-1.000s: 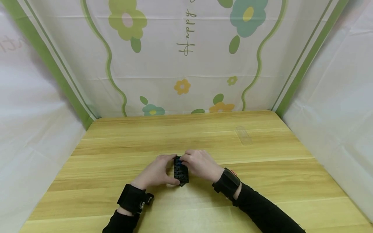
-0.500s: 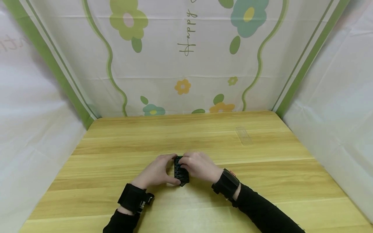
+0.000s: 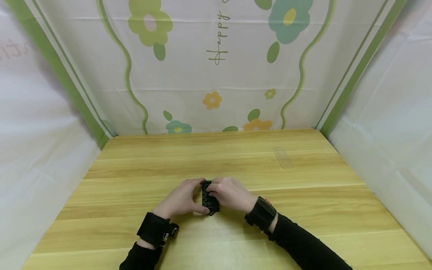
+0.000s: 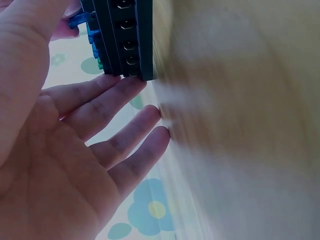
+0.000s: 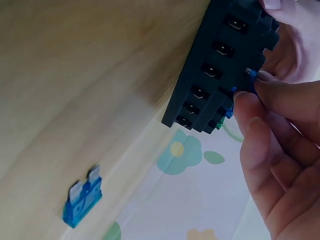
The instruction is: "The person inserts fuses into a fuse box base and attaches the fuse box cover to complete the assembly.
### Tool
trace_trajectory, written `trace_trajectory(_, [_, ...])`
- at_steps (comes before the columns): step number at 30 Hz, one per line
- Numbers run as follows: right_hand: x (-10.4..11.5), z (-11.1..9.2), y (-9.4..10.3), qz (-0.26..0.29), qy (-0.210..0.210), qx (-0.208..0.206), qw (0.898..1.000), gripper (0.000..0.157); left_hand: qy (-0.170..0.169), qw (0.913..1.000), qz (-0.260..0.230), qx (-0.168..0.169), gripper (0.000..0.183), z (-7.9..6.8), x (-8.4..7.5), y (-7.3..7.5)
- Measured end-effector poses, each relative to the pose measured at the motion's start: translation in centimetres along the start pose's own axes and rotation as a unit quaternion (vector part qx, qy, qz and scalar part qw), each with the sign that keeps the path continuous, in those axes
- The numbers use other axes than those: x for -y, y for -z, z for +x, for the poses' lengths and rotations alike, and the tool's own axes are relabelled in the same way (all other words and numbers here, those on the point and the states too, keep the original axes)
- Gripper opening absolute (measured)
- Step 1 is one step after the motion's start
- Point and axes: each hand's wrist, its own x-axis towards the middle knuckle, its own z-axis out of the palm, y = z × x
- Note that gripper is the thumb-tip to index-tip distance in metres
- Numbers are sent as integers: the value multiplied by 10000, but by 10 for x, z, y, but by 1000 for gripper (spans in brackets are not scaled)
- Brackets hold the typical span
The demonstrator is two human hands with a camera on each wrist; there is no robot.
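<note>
A black fuse box (image 3: 210, 200) with a row of slots stands on the wooden table in the head view. My left hand (image 3: 180, 198) grips it by its ends, thumb at the near end and fingertips at the far one. My right hand (image 3: 233, 193) is over its upper half. In the right wrist view, its thumb and index finger pinch a blue blade fuse (image 5: 252, 77) at the top of the fuse box, its metal prong showing. More blue and a green fuse (image 5: 220, 123) sit farther along the box. The left wrist view shows the pinched fuse (image 4: 77, 20) side-on.
Another blue blade fuse (image 5: 82, 200) lies loose on the table in the right wrist view, prongs visible. A clear plastic cover (image 3: 282, 157) lies at the back right of the table (image 3: 135, 157). Flower-printed cloth (image 3: 216, 75) hangs behind the far edge.
My right hand has shifted slightly nearer and its fingers have lowered over the fuse box. The blue seen between them earlier is now hidden in the head view. My left hand keeps its grip.
</note>
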Motion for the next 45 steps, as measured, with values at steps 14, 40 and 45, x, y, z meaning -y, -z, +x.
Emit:
trace_trajectory(14, [2, 0, -3, -79, 82, -103, 9999, 7, -70, 9999, 84, -13, 101, 1, 0, 0])
trace_trajectory(40, [4, 1, -1, -146, 201, 191, 9995, 20, -4, 9999, 134, -48, 100, -2, -3, 1])
trace_trajectory(45, [5, 1, -2, -225, 287, 166, 9992, 21, -43, 9999, 140, -50, 101, -2, -2, 0])
